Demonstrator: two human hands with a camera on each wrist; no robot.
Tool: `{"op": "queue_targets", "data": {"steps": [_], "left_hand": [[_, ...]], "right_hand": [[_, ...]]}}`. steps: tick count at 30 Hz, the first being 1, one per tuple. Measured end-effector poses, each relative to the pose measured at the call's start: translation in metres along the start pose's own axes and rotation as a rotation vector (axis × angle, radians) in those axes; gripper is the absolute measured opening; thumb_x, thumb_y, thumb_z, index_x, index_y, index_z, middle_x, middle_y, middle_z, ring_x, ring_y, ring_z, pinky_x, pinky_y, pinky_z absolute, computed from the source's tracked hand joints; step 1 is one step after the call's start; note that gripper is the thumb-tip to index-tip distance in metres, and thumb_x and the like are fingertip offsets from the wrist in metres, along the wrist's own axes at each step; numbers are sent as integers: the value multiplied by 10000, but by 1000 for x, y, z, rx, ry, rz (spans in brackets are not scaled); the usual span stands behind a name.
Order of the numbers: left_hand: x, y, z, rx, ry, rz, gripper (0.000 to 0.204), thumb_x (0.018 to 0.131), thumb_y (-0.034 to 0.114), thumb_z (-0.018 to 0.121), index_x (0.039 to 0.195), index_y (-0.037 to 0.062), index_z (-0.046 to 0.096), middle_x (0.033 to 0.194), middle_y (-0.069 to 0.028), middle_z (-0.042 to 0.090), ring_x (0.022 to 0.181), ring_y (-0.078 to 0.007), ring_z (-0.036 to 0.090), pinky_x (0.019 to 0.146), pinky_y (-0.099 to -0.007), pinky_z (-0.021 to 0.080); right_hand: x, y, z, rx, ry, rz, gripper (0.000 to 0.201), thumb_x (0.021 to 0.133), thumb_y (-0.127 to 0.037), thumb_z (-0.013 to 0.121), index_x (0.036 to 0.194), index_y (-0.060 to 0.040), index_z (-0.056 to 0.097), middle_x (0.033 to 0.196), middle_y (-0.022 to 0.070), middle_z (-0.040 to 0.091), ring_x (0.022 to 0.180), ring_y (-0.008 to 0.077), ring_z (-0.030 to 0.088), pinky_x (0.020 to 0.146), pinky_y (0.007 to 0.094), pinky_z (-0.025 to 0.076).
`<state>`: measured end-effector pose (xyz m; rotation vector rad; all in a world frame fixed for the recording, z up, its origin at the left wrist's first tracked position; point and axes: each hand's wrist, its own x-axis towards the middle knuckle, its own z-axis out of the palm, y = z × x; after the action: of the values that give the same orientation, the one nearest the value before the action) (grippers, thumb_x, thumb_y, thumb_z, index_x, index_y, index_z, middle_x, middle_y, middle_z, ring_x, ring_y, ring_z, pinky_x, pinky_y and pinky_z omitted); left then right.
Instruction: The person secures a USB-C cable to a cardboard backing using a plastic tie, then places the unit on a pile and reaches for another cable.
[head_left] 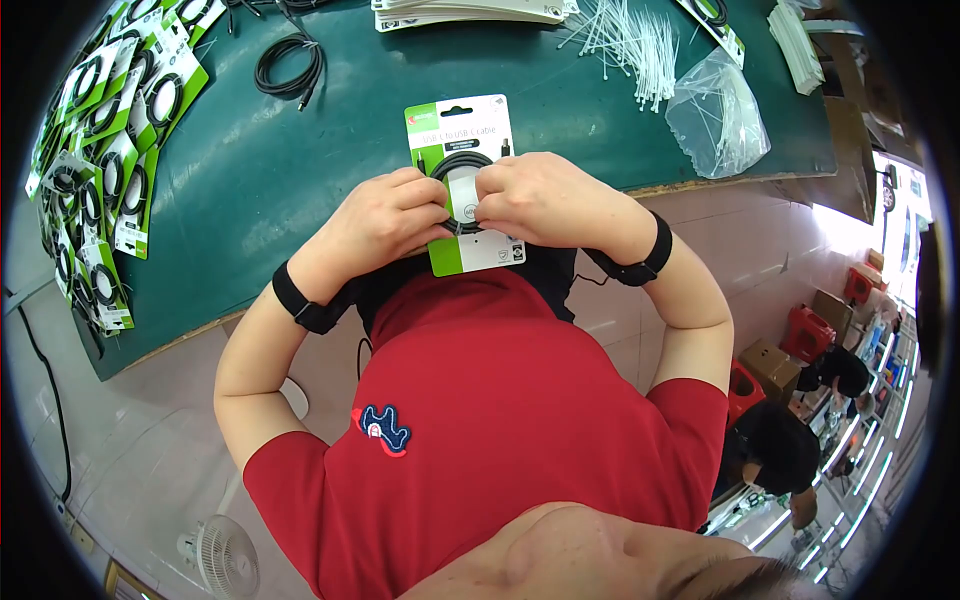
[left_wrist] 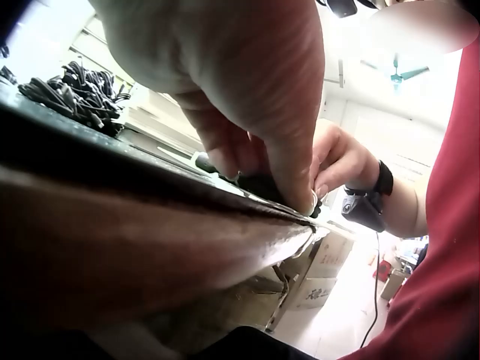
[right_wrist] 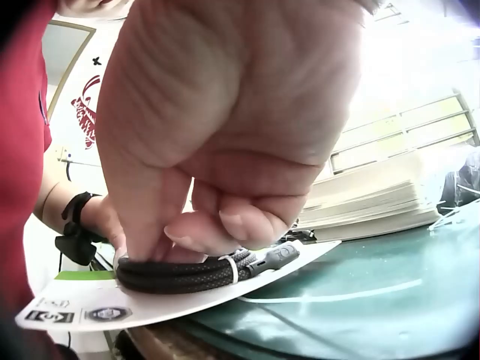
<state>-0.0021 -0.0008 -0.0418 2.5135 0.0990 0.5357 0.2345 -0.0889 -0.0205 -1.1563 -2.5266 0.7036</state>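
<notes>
A coiled black cable is being held against a green-and-white card over the green table's near edge — its left side is being pinched by the left hand, its right by the right hand.

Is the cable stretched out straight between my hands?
No, the cable lies coiled on a card between the left hand and right hand.
</notes>
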Motion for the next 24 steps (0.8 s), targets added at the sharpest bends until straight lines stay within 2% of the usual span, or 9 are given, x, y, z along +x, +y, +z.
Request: {"op": "queue_targets", "data": {"steps": [6,14,17,24], "left_hand": [[-1,0,2,33,18,17,181,735,144,779,821,58,645,908,-39,598,811,-226,597,683,-354,530],[-9,2,10,79,98,17,178,743,133,775,834,48,648,933,-41,617,796,-213,614,650,-348,533],[-10,4,10,90,134,64,184,742,82,791,862,21,666,901,-79,636,748,-239,639,620,-339,532],[-9,4,8,73,112,32,192,744,79,771,893,28,662,928,-80,633,789,-246,653,662,-344,553]], "right_hand": [[-2,4,0,-94,-42,-32,72,786,-97,665,841,-59,637,836,63,540,742,266,601,632,397,491],[-8,9,3,-33,68,-103,78,785,-69,664,858,-58,639,842,75,539,694,271,595,607,395,486],[-10,8,3,10,118,-95,89,783,-62,668,867,-56,642,833,71,540,685,271,593,604,394,487],[-10,7,2,-25,98,-78,101,778,-55,677,873,-51,643,825,67,544,694,269,599,607,392,490]]}}
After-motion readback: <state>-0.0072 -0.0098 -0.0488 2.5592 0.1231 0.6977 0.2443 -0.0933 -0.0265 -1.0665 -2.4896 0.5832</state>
